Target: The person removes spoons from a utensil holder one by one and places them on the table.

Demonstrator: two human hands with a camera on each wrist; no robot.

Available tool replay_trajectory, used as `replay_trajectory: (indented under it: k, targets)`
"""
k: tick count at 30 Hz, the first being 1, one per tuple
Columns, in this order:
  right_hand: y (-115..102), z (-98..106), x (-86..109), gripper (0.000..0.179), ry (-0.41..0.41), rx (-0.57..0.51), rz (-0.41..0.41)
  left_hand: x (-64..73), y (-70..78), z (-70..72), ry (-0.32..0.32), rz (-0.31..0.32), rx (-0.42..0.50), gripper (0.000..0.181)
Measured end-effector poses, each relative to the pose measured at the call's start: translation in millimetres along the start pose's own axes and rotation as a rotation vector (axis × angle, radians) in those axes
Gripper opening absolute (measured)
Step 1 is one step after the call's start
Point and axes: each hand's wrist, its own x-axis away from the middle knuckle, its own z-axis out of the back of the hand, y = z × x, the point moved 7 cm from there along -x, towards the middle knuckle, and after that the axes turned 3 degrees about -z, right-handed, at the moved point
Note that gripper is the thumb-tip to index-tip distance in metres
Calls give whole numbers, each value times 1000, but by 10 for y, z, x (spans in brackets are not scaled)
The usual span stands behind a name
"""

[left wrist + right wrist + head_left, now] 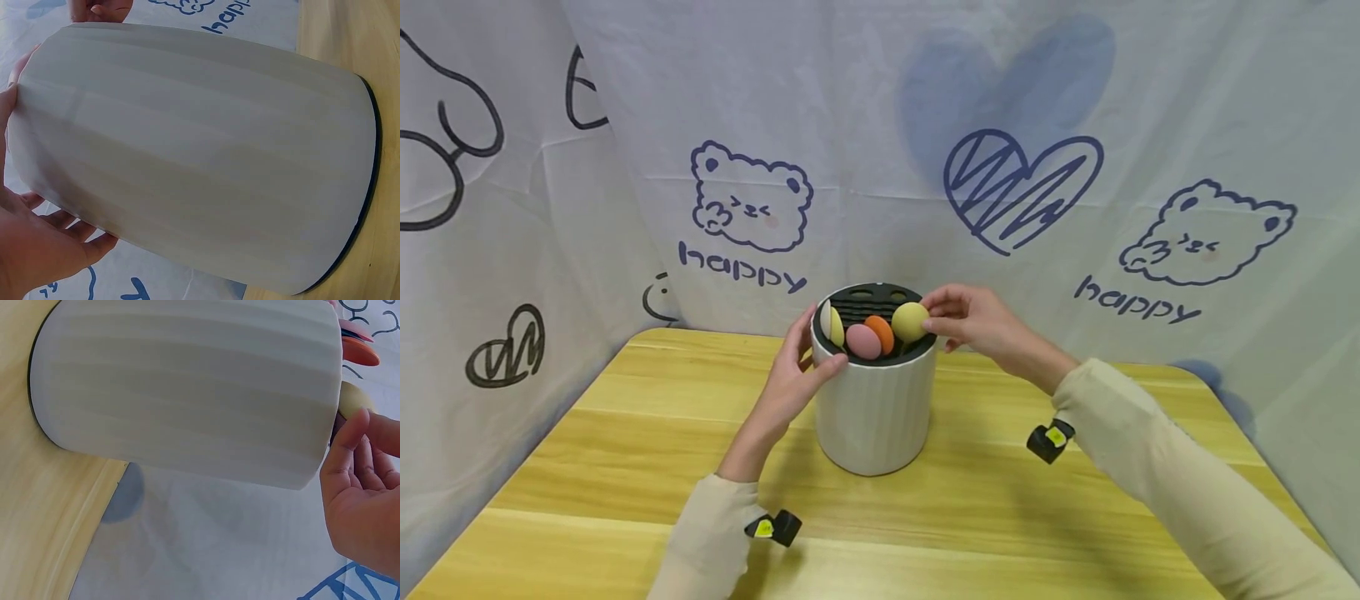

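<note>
A white ribbed utensil holder [874, 421] with a black slotted top [857, 310] stands upright on the table. My left hand [788, 375] grips its upper left side, thumb at the front rim and fingers round the side. At the right of the top, my right hand [973, 323] pinches the round head of a yellow spoon [910, 322] between thumb and fingers. A pink spoon [863, 342], an orange spoon [880, 333] and pale yellow and white spoon heads [832, 323] stick up from the slots. Their handles are hidden inside.
The wooden table [625, 450] reaches back to a white cloth [865, 167] with printed bears and hearts. Dark wrist cameras [1049, 440] sit at both sleeves. In the right wrist view the table edge [100, 515] shows beside the holder.
</note>
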Motion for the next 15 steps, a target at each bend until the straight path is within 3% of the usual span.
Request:
replay_trajectory:
  k: [15]
  targets:
    - [-91,29,35,26,54,-36,36,-4,-12,-1,6,1,6,82]
